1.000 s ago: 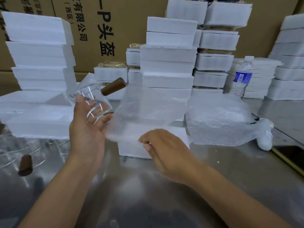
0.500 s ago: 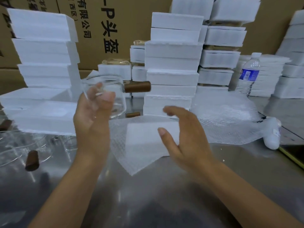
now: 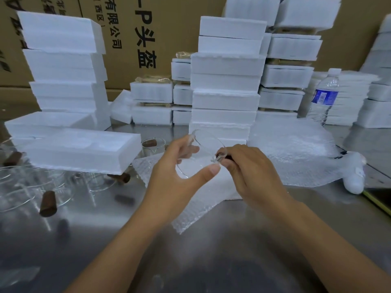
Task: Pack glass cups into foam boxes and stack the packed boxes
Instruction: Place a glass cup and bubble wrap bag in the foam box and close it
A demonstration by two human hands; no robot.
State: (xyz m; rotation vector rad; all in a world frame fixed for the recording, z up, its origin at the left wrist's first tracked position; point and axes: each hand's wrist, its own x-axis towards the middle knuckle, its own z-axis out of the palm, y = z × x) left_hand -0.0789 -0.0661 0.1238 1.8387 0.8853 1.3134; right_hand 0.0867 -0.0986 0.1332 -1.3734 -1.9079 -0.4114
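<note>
A clear glass cup (image 3: 203, 151) with a brown wooden handle is held between both hands above a sheet of bubble wrap (image 3: 186, 210) on the steel table. My left hand (image 3: 175, 176) curls round the cup's body, thumb under its rim. My right hand (image 3: 247, 174) grips the handle end, which is mostly hidden by its fingers. An open white foam box (image 3: 84, 151) lies to the left. More glass cups (image 3: 31, 187) with brown handles lie on the table at the far left, and one more cup (image 3: 153, 144) stands behind the open box.
Tall stacks of white foam boxes (image 3: 226, 81) fill the back, with another stack (image 3: 63, 66) at the left before cardboard cartons. A roll of bubble wrap (image 3: 296, 151) spreads at the right. A water bottle (image 3: 324, 98) stands behind it. A dark flat object (image 3: 380, 197) lies at the right edge.
My left hand brought the cup down and to the middle. My right hand, open over the wrap before, closed on the cup's handle. The bubble wrap sheet now lies flat on the table.
</note>
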